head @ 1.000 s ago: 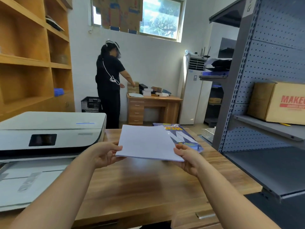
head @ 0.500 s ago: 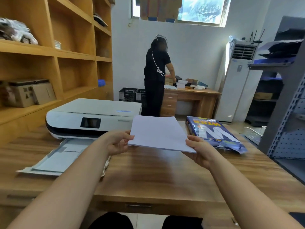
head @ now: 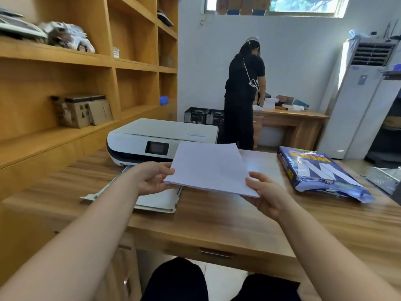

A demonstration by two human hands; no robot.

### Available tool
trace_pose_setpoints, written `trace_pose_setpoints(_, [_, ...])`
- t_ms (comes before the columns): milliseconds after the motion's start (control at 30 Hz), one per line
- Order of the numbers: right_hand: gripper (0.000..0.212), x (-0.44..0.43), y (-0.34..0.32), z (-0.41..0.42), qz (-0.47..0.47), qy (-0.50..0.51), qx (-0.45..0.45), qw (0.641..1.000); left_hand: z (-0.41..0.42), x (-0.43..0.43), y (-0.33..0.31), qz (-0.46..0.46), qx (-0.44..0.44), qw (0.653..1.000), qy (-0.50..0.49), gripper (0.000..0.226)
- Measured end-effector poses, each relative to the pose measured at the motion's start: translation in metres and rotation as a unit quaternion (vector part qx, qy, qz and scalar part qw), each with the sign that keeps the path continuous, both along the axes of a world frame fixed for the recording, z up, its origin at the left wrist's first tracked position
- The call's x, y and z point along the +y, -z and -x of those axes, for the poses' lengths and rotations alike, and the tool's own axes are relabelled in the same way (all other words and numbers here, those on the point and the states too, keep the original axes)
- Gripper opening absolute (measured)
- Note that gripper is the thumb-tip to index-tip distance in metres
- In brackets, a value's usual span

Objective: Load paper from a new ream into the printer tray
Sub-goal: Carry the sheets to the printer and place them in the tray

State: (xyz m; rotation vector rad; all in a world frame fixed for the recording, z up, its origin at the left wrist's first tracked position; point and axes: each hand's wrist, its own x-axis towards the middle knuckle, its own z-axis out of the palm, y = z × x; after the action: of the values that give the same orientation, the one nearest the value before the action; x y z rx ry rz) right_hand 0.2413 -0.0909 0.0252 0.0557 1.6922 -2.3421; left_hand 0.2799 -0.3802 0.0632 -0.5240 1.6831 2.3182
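A thin stack of white paper (head: 211, 166) hangs flat above the wooden desk (head: 238, 220). My left hand (head: 152, 178) pinches its near left corner and my right hand (head: 265, 195) holds its near right corner. Behind it stands a white printer (head: 152, 137) with a dark screen. The printer's tray (head: 156, 202) is pulled out toward me, partly hidden under my left hand and the paper. The opened blue ream wrapper (head: 321, 173) lies on the desk to the right.
Wooden shelving (head: 86, 61) with boxes lines the left side. A person in black (head: 243, 94) stands at a far desk (head: 290, 118) with their back turned. Black crates (head: 204, 115) sit on the floor, a tall white air conditioner (head: 360, 94) stands at right.
The view has swung left, bringing the printer and its tray toward the centre. Both hands have carried the paper stack leftward, nearer the tray. The ream wrapper now sits further right.
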Motion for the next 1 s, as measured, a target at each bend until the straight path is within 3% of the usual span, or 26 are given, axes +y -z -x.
trace_pose_setpoints(233, [0.033,-0.050,0.011,-0.010,0.015,-0.037,-0.013,0.999,-0.024,-0.048,0.009,-0.001,-0.015,0.999,-0.028,0.026])
trace_pose_setpoints(467, [0.031,-0.093,0.012,-0.021,0.011,-0.069,-0.006,0.998,-0.041,-0.090,0.011,0.027,-0.020,0.997,-0.063,0.037])
trace_pose_setpoints(1000, [0.038,-0.144,0.048,-0.052,-0.018,-0.144,-0.037,0.989,-0.076,-0.146,0.045,0.070,-0.058,0.992,-0.089,0.034])
